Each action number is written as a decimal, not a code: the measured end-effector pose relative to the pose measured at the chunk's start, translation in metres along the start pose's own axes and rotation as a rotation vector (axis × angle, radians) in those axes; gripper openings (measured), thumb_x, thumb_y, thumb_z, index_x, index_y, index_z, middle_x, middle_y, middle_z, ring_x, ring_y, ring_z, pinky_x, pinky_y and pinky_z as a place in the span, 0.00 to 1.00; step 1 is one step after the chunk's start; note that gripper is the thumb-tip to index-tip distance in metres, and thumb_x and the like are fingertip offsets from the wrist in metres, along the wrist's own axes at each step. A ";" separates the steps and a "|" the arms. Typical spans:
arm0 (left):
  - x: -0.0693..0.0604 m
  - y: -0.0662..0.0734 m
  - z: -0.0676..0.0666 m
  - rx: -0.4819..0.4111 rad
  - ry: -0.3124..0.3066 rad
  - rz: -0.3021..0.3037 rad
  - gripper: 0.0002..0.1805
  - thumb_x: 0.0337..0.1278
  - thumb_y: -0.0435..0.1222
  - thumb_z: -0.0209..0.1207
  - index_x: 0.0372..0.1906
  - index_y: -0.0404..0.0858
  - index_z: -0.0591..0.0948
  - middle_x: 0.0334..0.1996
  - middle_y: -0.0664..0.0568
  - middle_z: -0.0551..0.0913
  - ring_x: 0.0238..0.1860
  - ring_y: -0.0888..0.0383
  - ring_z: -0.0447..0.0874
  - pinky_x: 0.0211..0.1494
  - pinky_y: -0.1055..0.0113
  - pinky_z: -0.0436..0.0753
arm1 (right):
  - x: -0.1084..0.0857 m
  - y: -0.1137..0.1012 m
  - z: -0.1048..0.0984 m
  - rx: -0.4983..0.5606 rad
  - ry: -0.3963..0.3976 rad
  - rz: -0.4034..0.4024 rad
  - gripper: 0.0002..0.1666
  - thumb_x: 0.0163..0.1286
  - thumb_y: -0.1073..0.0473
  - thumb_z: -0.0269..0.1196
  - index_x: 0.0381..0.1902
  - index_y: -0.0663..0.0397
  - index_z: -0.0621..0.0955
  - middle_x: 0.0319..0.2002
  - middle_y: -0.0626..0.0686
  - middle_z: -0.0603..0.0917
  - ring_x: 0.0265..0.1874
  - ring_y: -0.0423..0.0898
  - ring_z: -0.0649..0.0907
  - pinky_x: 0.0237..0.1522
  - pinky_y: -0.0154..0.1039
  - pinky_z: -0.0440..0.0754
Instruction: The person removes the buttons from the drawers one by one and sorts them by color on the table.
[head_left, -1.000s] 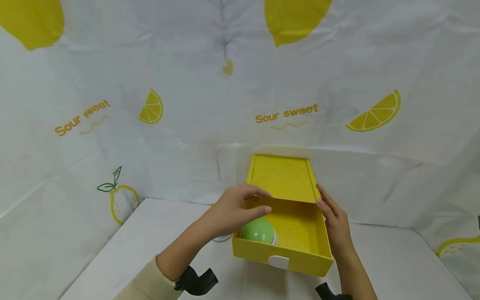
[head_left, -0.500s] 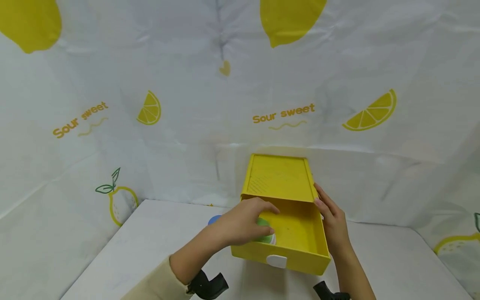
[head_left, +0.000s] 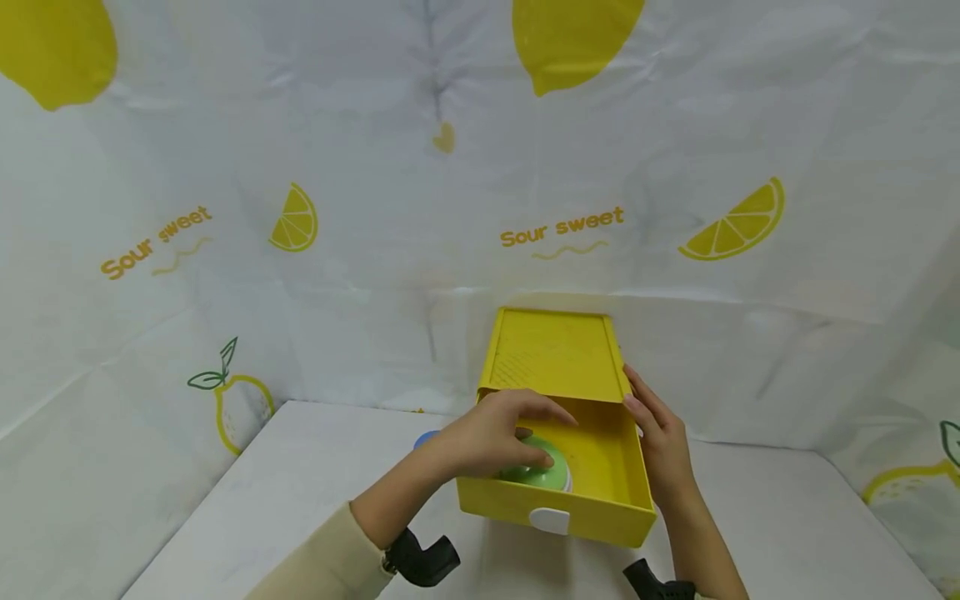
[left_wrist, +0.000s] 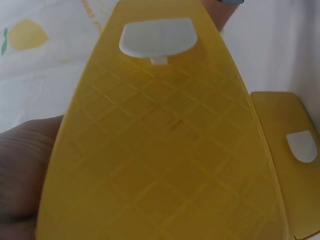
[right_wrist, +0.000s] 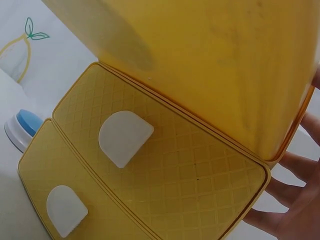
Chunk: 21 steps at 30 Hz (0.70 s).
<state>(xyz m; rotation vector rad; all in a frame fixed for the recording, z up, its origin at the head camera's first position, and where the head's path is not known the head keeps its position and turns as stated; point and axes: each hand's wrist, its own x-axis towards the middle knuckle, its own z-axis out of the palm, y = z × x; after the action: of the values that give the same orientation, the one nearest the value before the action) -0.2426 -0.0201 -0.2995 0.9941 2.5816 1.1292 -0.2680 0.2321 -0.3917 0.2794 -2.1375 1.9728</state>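
The drawer (head_left: 600,521) is already out, not yet pushed home; the green round thing (head_left: 543,477) sits inside, near left. My left grip (head_left: 491,437) arches over it, thumb touching; pinching or not, I can't tell. My right grip (head_left: 663,442) lies uncurled along the yellow box (head_left: 555,350)'s right side. Room opens rightward, between near wall and far top edge.

left hand (head_left: 491,437) lowered; green object (head_left: 553,475) shifted right
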 end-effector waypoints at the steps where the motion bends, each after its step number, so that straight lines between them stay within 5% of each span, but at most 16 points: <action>1: 0.001 -0.001 0.000 0.016 -0.010 -0.004 0.23 0.56 0.32 0.71 0.58 0.46 0.84 0.59 0.59 0.85 0.62 0.61 0.79 0.64 0.69 0.80 | 0.000 0.000 0.000 0.000 0.000 0.000 0.31 0.82 0.45 0.48 0.79 0.35 0.61 0.81 0.51 0.58 0.62 0.21 0.70 0.53 0.19 0.78; 6: 0.003 -0.002 -0.001 0.183 -0.074 -0.040 0.23 0.61 0.43 0.69 0.61 0.48 0.82 0.59 0.60 0.84 0.51 0.66 0.79 0.56 0.72 0.78 | -0.001 -0.001 0.000 -0.005 0.004 0.007 0.31 0.82 0.44 0.48 0.79 0.34 0.61 0.81 0.50 0.58 0.63 0.21 0.70 0.53 0.19 0.78; 12: 0.003 -0.001 -0.003 0.210 -0.166 -0.060 0.25 0.62 0.49 0.67 0.63 0.48 0.81 0.60 0.60 0.83 0.44 0.69 0.77 0.48 0.74 0.76 | -0.002 -0.001 -0.001 -0.009 0.011 0.018 0.31 0.82 0.44 0.48 0.79 0.33 0.61 0.81 0.49 0.58 0.63 0.22 0.70 0.54 0.18 0.77; 21: 0.003 -0.003 -0.006 0.245 -0.167 -0.045 0.28 0.60 0.53 0.67 0.62 0.47 0.82 0.55 0.62 0.85 0.40 0.71 0.78 0.44 0.76 0.78 | -0.001 0.000 0.000 0.012 -0.011 -0.005 0.31 0.82 0.44 0.47 0.79 0.35 0.60 0.81 0.50 0.58 0.62 0.22 0.73 0.53 0.22 0.80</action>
<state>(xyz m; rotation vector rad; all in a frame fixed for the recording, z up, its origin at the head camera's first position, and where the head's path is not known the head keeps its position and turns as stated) -0.2482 -0.0234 -0.2970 1.0242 2.6334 0.6981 -0.2666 0.2323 -0.3923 0.2972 -2.1307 1.9863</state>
